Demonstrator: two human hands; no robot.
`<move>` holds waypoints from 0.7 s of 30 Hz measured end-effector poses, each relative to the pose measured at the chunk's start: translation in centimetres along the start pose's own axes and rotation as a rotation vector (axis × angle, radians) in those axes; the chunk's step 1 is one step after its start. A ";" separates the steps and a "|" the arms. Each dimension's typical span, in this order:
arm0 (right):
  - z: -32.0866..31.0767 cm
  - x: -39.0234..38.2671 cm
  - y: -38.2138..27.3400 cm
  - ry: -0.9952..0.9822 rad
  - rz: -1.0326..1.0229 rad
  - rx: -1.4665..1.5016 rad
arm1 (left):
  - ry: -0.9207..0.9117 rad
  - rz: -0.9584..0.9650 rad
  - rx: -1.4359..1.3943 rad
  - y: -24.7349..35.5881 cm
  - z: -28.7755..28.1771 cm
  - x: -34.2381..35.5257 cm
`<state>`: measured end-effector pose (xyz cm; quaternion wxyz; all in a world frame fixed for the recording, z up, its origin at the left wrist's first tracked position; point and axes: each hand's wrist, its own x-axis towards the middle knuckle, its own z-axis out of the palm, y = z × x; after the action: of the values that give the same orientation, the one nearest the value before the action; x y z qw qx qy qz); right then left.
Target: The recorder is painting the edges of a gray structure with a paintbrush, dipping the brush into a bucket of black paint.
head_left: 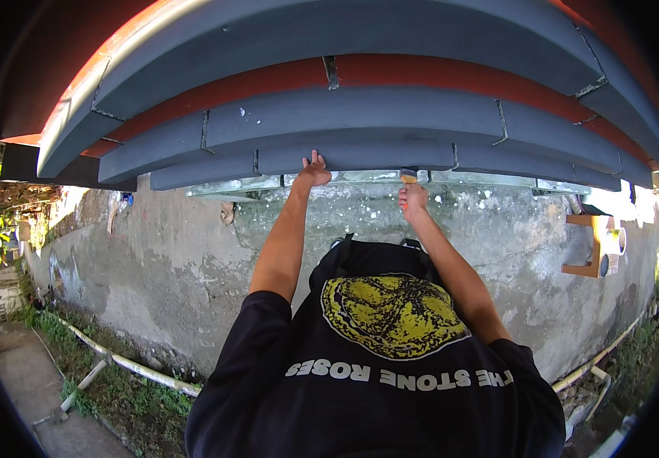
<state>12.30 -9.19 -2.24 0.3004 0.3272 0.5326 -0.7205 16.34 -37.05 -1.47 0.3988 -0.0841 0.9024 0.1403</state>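
My left hand (pixel 315 172) rests against the lower edge of a dark grey slab (pixel 360 156), fingers extended and nothing held. To its right, my right hand (pixel 413 198) is closed round a paintbrush (pixel 408 178), whose handle shows a bit of orange. The brush's dark bristles point up at the underside of the same slab, seemingly touching it. More grey slabs (pixel 352 122) rise beyond in tiers, with red bands (pixel 436 71) between them. Below the nearest slab runs a pale, paint-spotted ledge (pixel 490 179).
Stained concrete (pixel 169 252) with white splatters lies underfoot. At right stands a wooden box-like frame (pixel 595 248) with a white round container (pixel 616 241) beside it. Pale pipes (pixel 138 366) and grass (pixel 135 401) run along the near edge. A small blue object (pixel 127 199) sits far left.
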 end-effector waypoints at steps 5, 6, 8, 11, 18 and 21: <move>1.9 -0.9 0.6 -0.232 0.162 -0.086 | 0.027 -0.042 -0.048 -0.3 0.5 1.1; 1.7 -1.0 0.4 -0.263 0.185 -0.056 | 0.029 -0.034 -0.008 -0.6 0.7 1.3; 1.1 -1.0 -0.2 -0.298 0.208 -0.030 | 0.033 -0.029 0.029 -1.0 1.2 1.6; -0.9 -0.8 -1.7 -0.265 0.172 0.058 | 0.031 -0.025 0.035 -1.0 1.5 1.4; -5.3 -0.6 -3.3 -0.149 0.118 0.197 | 0.012 -0.015 0.028 -0.3 0.7 0.5; -6.1 -3.0 -2.9 -0.128 0.079 0.100 | 0.007 -0.021 0.029 -0.5 0.6 0.4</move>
<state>12.73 -2.33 0.47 0.3454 0.3158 0.4624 -0.7531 16.63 -37.33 -2.23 0.3983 -0.0883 0.9047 0.1226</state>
